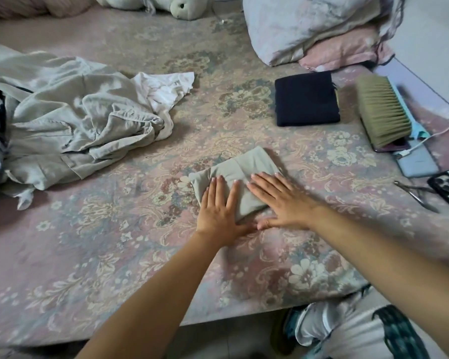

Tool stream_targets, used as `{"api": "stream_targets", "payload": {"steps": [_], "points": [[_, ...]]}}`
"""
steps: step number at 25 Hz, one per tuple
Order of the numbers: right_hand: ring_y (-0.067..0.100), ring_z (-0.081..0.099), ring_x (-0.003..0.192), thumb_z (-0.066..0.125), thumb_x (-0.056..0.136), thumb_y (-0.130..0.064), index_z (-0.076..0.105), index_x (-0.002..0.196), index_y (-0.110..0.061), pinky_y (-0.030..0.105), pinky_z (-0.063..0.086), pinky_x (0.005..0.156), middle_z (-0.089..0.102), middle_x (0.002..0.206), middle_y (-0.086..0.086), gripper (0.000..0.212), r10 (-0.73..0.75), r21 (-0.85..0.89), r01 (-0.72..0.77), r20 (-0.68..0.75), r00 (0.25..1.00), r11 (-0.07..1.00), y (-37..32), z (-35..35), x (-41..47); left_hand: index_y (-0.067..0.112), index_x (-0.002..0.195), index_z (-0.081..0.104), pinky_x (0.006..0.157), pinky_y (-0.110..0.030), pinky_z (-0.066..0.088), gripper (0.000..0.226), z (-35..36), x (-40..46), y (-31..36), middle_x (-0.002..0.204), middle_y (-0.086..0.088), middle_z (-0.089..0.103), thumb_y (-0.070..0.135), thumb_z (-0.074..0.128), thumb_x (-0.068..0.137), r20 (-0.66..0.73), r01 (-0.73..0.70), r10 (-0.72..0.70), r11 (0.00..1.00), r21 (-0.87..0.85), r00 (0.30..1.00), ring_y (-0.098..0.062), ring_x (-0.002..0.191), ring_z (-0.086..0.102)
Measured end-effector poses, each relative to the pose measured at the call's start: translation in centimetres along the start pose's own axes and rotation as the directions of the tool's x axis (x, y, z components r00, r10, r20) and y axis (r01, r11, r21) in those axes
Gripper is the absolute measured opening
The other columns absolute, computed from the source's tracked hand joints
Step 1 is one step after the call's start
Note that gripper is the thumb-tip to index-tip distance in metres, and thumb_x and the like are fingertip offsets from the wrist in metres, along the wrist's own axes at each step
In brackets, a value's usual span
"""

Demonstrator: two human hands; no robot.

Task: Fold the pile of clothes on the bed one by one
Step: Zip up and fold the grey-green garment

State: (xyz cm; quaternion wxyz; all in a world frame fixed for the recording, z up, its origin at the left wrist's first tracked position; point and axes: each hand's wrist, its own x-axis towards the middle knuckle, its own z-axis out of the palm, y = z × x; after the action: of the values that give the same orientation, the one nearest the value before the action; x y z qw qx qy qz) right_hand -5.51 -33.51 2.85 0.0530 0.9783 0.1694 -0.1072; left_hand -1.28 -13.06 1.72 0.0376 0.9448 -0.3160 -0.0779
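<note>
Clothes first: the folded beige garment (240,183) lies on the floral bedsheet (114,242) straight ahead under both palms, its long axis slanting away to my right. My left hand (219,211) and right hand (280,200) lie flat with fingers spread, pressing it and gripping nothing. Farther right sits the folded navy garment (306,99); the unfolded pile (70,120) waits far left, nearer my left arm.

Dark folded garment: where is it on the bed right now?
In the head view the dark folded garment lies flat on the bed's far right, just below the pillows, with the bed brush to its right.
</note>
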Motion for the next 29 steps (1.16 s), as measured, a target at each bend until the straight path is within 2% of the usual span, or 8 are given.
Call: {"api": "stream_targets", "payload": {"steps": [5,11,13,16,20,24,27,29], "points": [[0.018,-0.002,0.147,0.061,0.085,-0.033,0.002,0.152,-0.015,0.038,0.004,0.119,-0.001,0.160,0.003,0.091,0.200,0.202,-0.197,0.007,0.980,0.959,0.0,-0.9,3.8,0.009,0.141,0.000,0.110,-0.045,0.029,0.074,-1.5,1.3,-0.8,0.150,-0.026,0.023,0.031,0.051,0.092,-0.084,-0.081,0.099,0.977,0.196,0.992,-0.040,0.138,0.026],[0.040,0.062,0.106,0.033,0.085,-0.002,0.053,0.126,0.008,0.045,0.055,0.084,0.060,0.117,0.032,0.047,0.041,-0.164,-0.082,-0.240,0.970,0.983,-0.2,-0.2,3.9,0.015,0.145,0.013,0.102,-0.042,0.040,0.078,-4.2,2.4,-1.9,0.147,-0.015,0.025,0.028,0.063,0.086,0.057,-0.111,0.097,0.924,0.365,0.994,-0.032,0.134,0.031],[0.038,0.064,0.102,0.028,0.083,0.001,0.055,0.123,0.008,0.044,0.054,0.086,0.061,0.115,0.029,0.049,0.023,-0.187,-0.071,-0.248,0.968,0.980,-0.1,-1.2,4.0,0.016,0.141,0.022,0.095,-0.038,0.045,0.074,-5.3,3.1,-2.4,0.140,-0.012,0.037,0.027,0.066,0.082,0.013,-0.181,0.191,0.905,0.384,0.982,-0.030,0.127,0.041],[0.035,0.059,0.109,0.036,0.088,0.001,0.046,0.131,0.001,0.045,0.045,0.099,0.055,0.124,0.020,0.044,0.011,-0.148,-0.061,-0.315,0.949,0.987,3.3,-4.8,3.7,0.015,0.115,0.044,0.076,-0.042,0.054,0.084,-8.4,6.4,-2.3,0.097,-0.009,0.064,0.011,0.080,0.038,-0.133,-0.218,0.324,0.837,0.501,0.937,-0.027,0.081,0.064],[0.033,0.066,0.069,0.073,0.057,0.009,0.062,0.106,0.002,0.036,0.051,0.048,0.063,0.086,0.016,0.050,0.146,-0.137,-0.214,-0.389,0.910,0.967,11.8,-10.5,2.5,0.016,0.132,0.046,0.084,-0.042,0.050,0.089,-15.1,14.9,2.2,0.117,-0.011,0.057,0.016,0.082,0.051,-0.109,-0.283,0.439,0.729,0.623,0.892,-0.028,0.096,0.062],[0.039,0.065,0.071,0.064,0.066,0.013,0.061,0.108,0.004,0.042,0.050,0.047,0.062,0.089,0.024,0.043,0.226,-0.185,-0.329,-0.425,0.876,0.926,21.6,-14.6,3.6,0.016,0.109,0.061,0.050,-0.026,0.046,0.086,-18.5,25.2,6.4,0.090,-0.007,0.068,0.018,0.082,0.026,-0.230,-0.209,0.457,0.725,0.656,0.859,-0.023,0.066,0.064],[0.040,0.065,0.086,0.055,0.070,0.006,0.060,0.113,0.002,0.044,0.055,0.059,0.062,0.098,0.024,0.043,0.284,-0.195,-0.424,-0.495,0.821,0.885,27.0,-13.5,5.8,0.013,0.133,0.028,0.079,-0.037,0.051,0.087,-16.7,30.5,8.7,0.129,-0.016,0.055,0.020,0.075,0.059,-0.271,-0.177,0.354,0.839,0.514,0.895,-0.031,0.109,0.058],[0.041,0.046,0.124,0.046,0.081,0.004,0.037,0.141,-0.002,0.049,0.047,0.094,0.045,0.135,0.026,0.061,0.402,-0.107,-0.452,-0.311,0.861,0.885,27.1,-8.9,7.0,0.016,0.148,0.003,0.111,-0.042,0.026,0.082,-11.7,32.1,9.3,0.155,-0.017,0.018,0.015,0.057,0.086,-0.146,-0.230,0.306,0.892,0.389,0.941,-0.031,0.141,0.022]]}}
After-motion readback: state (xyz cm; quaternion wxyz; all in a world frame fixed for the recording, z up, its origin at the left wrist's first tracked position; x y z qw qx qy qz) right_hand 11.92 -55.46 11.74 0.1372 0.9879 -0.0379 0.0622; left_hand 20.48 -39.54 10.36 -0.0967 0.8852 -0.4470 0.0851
